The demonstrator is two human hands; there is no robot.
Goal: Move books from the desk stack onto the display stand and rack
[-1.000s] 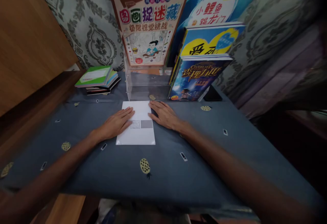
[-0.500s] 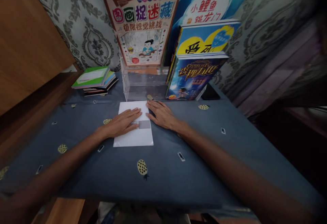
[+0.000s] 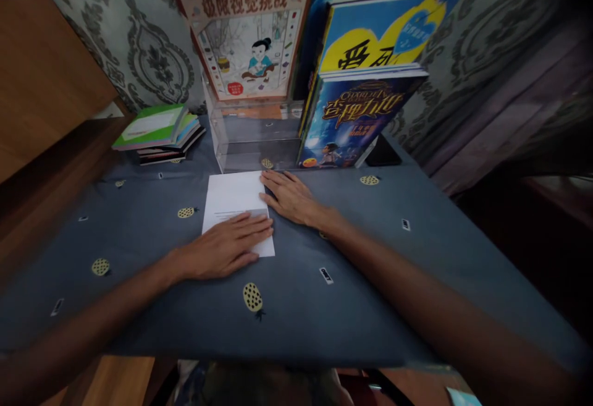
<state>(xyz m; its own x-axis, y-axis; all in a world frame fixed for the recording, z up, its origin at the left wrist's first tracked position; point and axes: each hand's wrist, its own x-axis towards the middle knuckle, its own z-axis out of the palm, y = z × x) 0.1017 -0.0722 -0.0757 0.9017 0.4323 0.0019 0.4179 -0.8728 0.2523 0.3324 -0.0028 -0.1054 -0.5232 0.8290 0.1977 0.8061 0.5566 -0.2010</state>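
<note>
A white sheet of paper (image 3: 234, 190) lies flat on the cloth-covered table, with a greyish band and a few thin printed lines across its middle. My left hand (image 3: 229, 244) rests palm down over the sheet's lower half, fingers stretched to its right edge; it hides much of that half. Against the upper right edge lies my right hand (image 3: 290, 197), flat, its fingertips on the paper's corner and its palm on the cloth. Neither hand grasps anything.
Behind the paper stands a clear acrylic rack (image 3: 254, 154). Several upright books are there, including a blue comic-style book (image 3: 349, 122) and a picture book (image 3: 252, 47). A stack of booklets (image 3: 160, 133) sits at the back left, and a dark flat object (image 3: 383, 152) at the back right.
My left hand has slid down the sheet, from its middle to its lower half, and a little to the right. My right hand stays at the upper right corner. The view has tilted down slightly.
</note>
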